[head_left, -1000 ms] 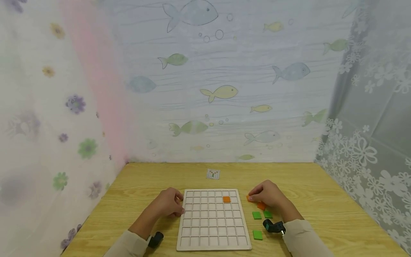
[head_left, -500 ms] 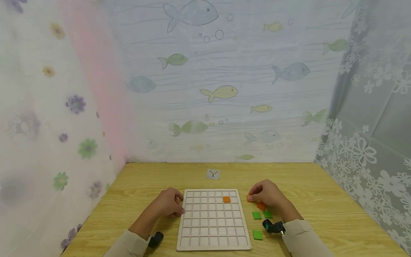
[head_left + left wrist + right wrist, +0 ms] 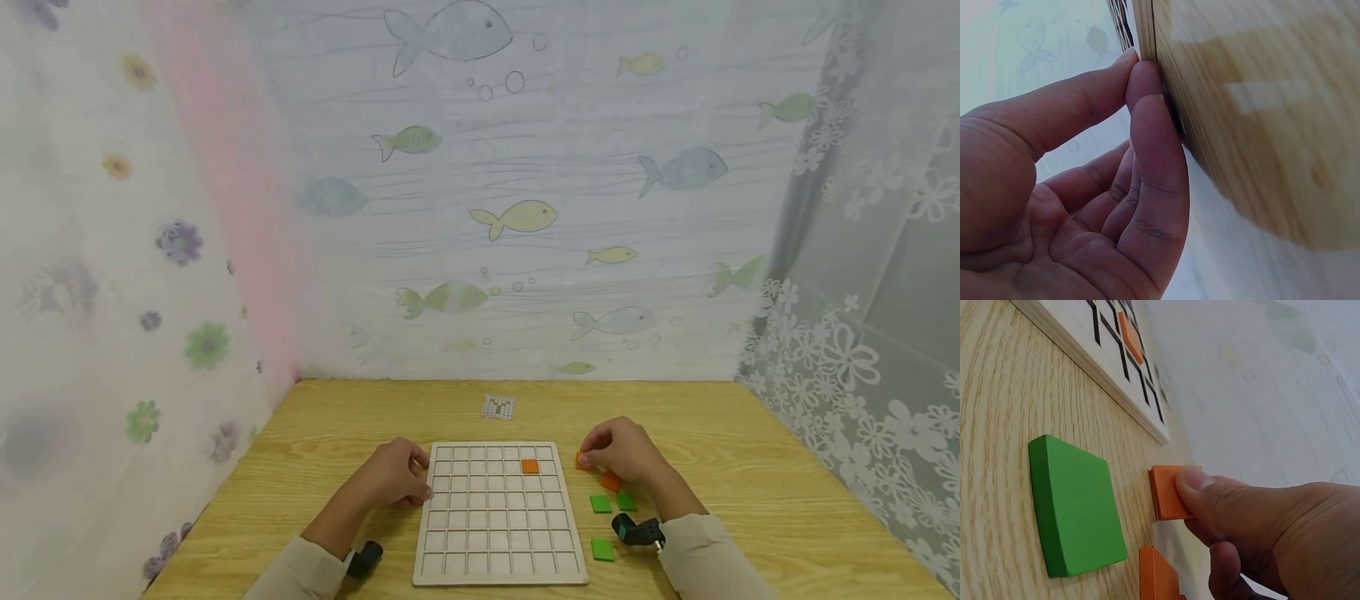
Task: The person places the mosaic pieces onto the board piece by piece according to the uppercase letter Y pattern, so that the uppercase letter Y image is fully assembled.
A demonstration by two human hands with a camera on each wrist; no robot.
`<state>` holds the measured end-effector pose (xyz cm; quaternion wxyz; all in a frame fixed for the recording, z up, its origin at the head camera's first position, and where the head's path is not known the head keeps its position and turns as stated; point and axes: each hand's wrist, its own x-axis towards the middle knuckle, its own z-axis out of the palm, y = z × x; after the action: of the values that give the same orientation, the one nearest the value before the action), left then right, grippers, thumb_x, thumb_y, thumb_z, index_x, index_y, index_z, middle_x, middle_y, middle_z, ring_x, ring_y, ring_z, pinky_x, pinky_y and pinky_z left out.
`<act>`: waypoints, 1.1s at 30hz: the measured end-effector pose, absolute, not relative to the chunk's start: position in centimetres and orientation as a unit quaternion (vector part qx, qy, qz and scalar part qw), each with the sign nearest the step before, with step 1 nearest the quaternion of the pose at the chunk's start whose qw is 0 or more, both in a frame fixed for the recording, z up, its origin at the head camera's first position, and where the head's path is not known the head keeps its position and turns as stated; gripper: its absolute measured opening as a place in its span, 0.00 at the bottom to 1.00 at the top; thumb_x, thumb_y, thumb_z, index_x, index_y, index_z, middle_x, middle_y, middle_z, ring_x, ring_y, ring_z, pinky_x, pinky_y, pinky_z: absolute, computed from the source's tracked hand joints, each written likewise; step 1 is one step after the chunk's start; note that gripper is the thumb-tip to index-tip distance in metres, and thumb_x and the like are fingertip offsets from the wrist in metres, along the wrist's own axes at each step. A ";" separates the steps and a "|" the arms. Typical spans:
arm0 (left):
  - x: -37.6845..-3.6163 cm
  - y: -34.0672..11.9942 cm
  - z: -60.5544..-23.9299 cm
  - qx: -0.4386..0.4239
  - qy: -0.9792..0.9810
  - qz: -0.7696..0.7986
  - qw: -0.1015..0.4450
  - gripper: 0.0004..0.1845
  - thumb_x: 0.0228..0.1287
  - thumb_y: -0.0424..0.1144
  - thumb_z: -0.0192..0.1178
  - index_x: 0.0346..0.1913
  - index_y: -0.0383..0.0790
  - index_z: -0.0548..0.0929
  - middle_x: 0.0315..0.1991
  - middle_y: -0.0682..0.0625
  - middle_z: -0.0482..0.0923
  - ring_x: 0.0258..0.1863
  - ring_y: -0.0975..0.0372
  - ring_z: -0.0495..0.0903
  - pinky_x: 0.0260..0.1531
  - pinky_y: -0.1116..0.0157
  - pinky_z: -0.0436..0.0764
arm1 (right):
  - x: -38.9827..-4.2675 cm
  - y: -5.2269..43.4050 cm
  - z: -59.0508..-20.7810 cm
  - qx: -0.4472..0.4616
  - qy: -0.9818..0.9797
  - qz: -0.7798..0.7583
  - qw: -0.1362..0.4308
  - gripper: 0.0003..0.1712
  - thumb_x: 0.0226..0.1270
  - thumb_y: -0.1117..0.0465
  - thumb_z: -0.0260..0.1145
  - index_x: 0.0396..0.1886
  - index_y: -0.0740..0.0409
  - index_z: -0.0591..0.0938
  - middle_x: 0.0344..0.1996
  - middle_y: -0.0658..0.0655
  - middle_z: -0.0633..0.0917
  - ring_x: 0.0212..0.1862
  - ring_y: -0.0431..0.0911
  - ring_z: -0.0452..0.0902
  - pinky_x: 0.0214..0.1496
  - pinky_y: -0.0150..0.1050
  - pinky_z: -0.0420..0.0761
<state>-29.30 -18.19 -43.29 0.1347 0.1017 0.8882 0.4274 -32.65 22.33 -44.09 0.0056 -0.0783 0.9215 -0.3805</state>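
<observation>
Right hand (image 3: 626,454) pinches an orange tile (image 3: 1166,490) between thumb and fingers, on the counter (image 3: 750,483) just right of the grid board (image 3: 498,533). Left hand (image 3: 393,475) presses thumb and fingertips against the board's left edge. One orange tile sits in the board (image 3: 529,466); green tiles (image 3: 600,503) lie nearby.

No legible text, label, brand, number or sign appears in any view. The small white square card (image 3: 498,407) on the wooden counter (image 3: 750,467) carries a printed grid pattern with coloured cells; it is too small to show any characters. The pale wooden grid board (image 3: 498,533) bears no markings.
</observation>
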 end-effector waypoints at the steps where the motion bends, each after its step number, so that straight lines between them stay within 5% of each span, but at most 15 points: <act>1: -29.3 -18.2 -43.3 0.101 0.888 0.427 0.135 0.27 0.59 0.30 0.75 0.60 0.26 0.80 0.33 0.47 0.85 0.27 0.58 0.86 0.30 0.59 0.87 | -32.7 22.3 -44.1 -0.079 0.922 -0.380 0.004 0.05 0.62 0.61 0.79 0.29 0.50 0.90 0.30 0.49 0.85 0.33 0.47 0.76 0.34 0.39 0.78; 33: -29.3 -18.0 -43.2 0.095 0.892 0.421 0.134 0.25 0.59 0.30 0.75 0.59 0.27 0.80 0.31 0.47 0.85 0.26 0.58 0.85 0.30 0.59 0.87 | -32.5 19.9 -43.2 -0.109 0.902 -0.416 -0.041 0.05 0.68 0.62 0.74 0.40 0.50 0.93 0.40 0.48 0.90 0.42 0.42 0.84 0.45 0.40 0.86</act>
<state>-29.28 -18.02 -43.20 0.1341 0.0947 0.8920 0.4211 -32.54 19.86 -43.24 -0.0411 -0.1087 0.9019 -0.4159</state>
